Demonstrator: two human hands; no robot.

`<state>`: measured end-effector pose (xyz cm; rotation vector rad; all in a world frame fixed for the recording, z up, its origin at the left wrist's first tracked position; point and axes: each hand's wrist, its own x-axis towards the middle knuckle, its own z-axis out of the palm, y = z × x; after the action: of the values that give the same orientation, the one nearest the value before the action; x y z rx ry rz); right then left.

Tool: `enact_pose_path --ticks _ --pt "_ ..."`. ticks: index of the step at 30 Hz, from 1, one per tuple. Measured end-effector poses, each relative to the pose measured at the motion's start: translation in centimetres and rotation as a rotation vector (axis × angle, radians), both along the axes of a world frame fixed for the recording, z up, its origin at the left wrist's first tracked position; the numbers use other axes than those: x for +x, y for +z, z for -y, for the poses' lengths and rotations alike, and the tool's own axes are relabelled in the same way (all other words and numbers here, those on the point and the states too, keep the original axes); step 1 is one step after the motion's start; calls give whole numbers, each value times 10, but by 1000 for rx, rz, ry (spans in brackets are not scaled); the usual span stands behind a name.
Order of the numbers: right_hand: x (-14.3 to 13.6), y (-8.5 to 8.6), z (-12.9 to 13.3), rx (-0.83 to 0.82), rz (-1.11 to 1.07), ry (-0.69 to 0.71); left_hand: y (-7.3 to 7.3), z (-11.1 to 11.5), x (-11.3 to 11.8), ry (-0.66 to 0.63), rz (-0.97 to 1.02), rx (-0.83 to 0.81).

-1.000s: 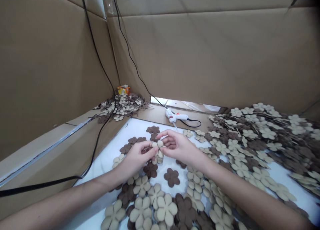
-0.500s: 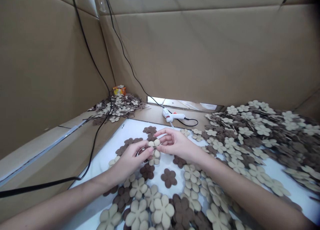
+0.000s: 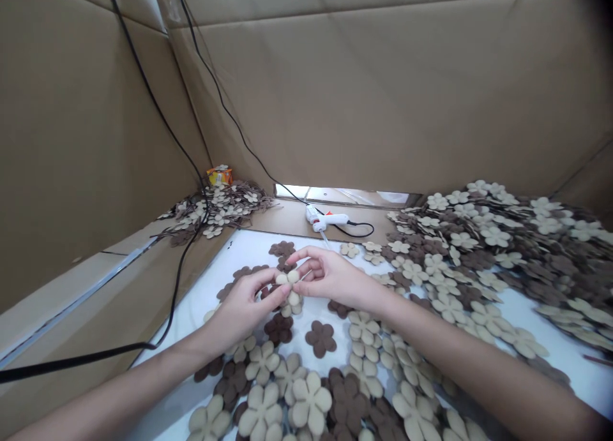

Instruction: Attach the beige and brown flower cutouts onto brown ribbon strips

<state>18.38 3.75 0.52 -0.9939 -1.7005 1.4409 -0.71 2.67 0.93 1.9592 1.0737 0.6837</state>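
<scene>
A small cream felt flower (image 3: 288, 279) is held up over the white board (image 3: 205, 275). My left hand (image 3: 253, 298) pinches its left edge between thumb and fingers. From the other side my right hand (image 3: 325, 276) grips its right edge with the thumb and fingertips. Whether anything else is tucked behind the flower I cannot tell. Below the hands lies a dark brown felt flower (image 3: 320, 339), alone on the board. Nearer to me, cream flowers (image 3: 311, 399) and brown flowers (image 3: 350, 399) overlap.
A white glue gun (image 3: 328, 219) lies behind the hands, its nozzle toward the board. A large heap of felt flowers (image 3: 495, 237) covers the right side. At the back left, a pile of flowers with stems (image 3: 225, 205) surrounds an orange box (image 3: 219, 175). A black cable (image 3: 175, 294) hangs at the left.
The cream flower has turned more toward me, showing more petals. My right fingers have closed in on its edge. The whole view has shifted slightly.
</scene>
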Motion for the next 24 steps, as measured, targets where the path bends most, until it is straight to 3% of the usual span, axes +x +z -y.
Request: enact_pose_path --ticks 10,18,24 --pt "1 7 2 -35 37 -8 8 4 2 -10 54 -66" --pt "1 -2 2 -60 21 5 -1 0 1 19 -30 15" --pt "-1 -1 3 -90 13 8 -7 -2 2 26 47 -36"
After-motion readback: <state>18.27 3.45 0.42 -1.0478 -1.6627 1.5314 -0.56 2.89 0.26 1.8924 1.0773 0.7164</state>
